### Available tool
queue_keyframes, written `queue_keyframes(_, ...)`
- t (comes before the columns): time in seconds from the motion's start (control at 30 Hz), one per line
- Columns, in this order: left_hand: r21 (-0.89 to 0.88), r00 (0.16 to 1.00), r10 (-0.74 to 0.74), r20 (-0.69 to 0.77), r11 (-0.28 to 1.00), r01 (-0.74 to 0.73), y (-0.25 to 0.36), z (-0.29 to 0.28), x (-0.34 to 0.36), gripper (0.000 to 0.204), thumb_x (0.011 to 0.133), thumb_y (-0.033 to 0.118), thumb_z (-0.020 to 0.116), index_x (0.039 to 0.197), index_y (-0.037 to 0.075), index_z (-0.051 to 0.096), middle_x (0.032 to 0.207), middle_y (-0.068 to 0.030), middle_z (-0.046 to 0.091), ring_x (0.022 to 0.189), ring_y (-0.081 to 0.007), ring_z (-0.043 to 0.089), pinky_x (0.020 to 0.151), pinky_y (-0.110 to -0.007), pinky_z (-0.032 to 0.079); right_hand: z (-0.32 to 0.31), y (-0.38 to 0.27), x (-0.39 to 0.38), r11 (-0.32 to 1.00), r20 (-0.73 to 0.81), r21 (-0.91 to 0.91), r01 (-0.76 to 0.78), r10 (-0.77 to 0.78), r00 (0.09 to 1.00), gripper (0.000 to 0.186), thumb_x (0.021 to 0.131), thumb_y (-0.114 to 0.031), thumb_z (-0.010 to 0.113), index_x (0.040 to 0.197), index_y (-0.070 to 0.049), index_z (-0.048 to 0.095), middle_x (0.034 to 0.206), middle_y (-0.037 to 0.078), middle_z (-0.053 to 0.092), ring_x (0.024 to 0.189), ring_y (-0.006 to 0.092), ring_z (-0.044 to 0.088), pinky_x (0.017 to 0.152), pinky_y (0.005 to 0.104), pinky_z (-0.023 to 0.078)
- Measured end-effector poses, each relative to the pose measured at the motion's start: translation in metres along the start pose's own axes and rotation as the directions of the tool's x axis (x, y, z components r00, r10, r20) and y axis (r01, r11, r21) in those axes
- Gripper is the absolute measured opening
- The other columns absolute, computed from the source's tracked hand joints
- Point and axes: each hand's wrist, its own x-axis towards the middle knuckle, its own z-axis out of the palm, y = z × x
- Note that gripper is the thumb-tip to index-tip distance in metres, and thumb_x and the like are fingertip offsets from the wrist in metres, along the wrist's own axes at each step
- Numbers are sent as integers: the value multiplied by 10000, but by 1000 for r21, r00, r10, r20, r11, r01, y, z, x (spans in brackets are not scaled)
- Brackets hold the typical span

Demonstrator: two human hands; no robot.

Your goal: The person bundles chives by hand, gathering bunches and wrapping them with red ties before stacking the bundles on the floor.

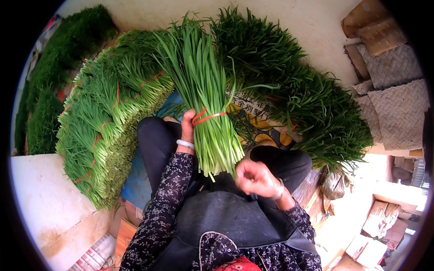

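A thick bunch of garlic chives [210, 104] stands upright before me over my lap, leaves pointing away and pale cut ends toward me. Around its middle runs a red tie [209, 118]. My left hand [187, 128] is closed on the bunch's left side at the tie, thumb up and most fingers hidden behind the stems. Beside the lower right stem ends, my right hand [257, 177] is closed with the fingertips pinched together. What is between those fingertips, if anything, is too small to make out.
Tied chive bunches [113, 108] are stacked in a curved row on the left. A darker heap of chives [289, 90] curves along the right, and more greens [49, 86] lie at far left. Woven mats [398, 104] and cardboard [366, 22] lean at the right.
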Motion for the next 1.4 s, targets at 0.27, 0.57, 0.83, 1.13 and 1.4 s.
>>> queue_keyframes(0.27,11,988,151,20,989,-151,20,-21,20,520,845,445,583,1136,15,620,1050,-128,685,884,-252,678,811,-393,576,-49,42,-66,639,35,-717,-279,432,901,111,799,-135,630,850,-37,628,685,84,664,610,212,678,571,347,537)
queue_keyframes(0.57,21,963,266,-53,964,-265,48,-20,13,369,826,360,629,1009,41,646,987,-87,683,854,-207,662,787,-356,564,-35,94,-52,-120,-122,-990,-71,511,851,197,845,-150,567,876,-119,759,870,107,736,843,270,723,683,395,571)
queue_keyframes(0.83,77,962,267,62,959,-272,54,-59,10,664,803,474,601,1234,-30,564,1146,-170,657,965,-296,673,829,-424,580,-26,-21,18,238,-5,-964,119,-464,886,162,835,-155,666,982,-98,628,823,98,621,662,328,637,567,405,518)
queue_keyframes(1.13,76,991,96,94,992,-103,29,5,-5,620,788,448,657,1181,-28,604,1131,-165,668,965,-286,672,866,-415,570,17,-12,107,388,-220,-917,93,-688,692,137,795,-67,697,907,-60,620,802,99,632,664,307,646,575,378,519)
queue_keyframes(1.4,76,989,148,-8,986,-147,14,-25,1,704,781,546,665,1215,-1,582,1138,-148,662,966,-274,668,855,-420,570,17,-17,58,508,271,-753,418,-338,901,93,789,-142,639,774,-66,589,720,116,618,634,329,624,570,396,505)
